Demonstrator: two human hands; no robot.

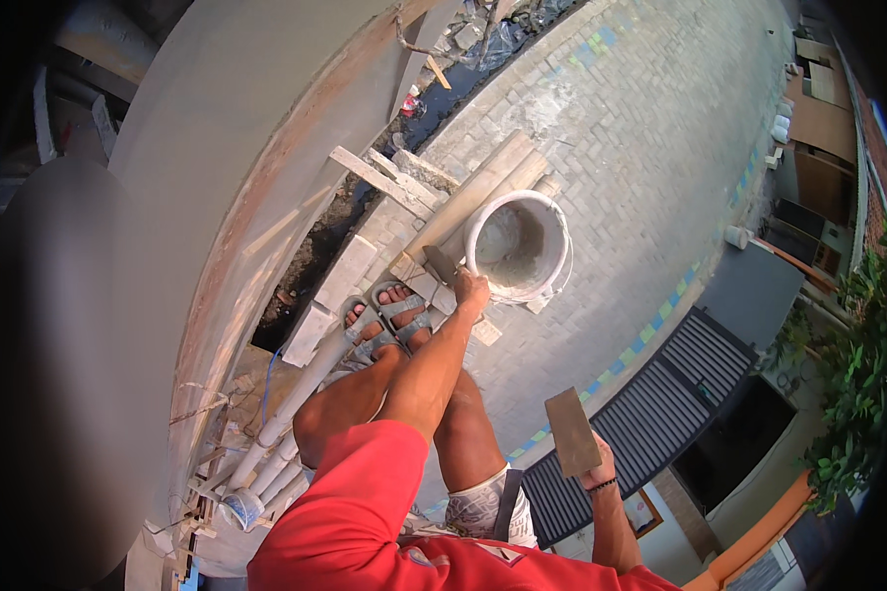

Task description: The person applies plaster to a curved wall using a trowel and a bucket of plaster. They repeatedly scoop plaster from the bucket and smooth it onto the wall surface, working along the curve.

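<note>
My left hand [471, 289] is closed at the near left rim of a whitish bucket [565, 243]. A trowel with a dark, rounded blade [441, 263] sticks out from it to the left, outside the bucket; the fingers hide its handle. Grey wet-looking residue coats the bucket's inside, with some material at the bottom. Off to the right and nearer me, my right hand [601, 465] grips a flat, brown rectangular plastering float [573, 431]. The float's broad face shows, while its grip is hidden behind it.
Wooden planks [473, 202] lie beside the bucket on the paved ground [621, 177]. A dark drainage channel [310, 258] runs along the grey plastered wall [217, 108]. My sandalled feet [389, 315] rest near pale pipes [286, 419]. A dark slatted gate [650, 394] stands at right.
</note>
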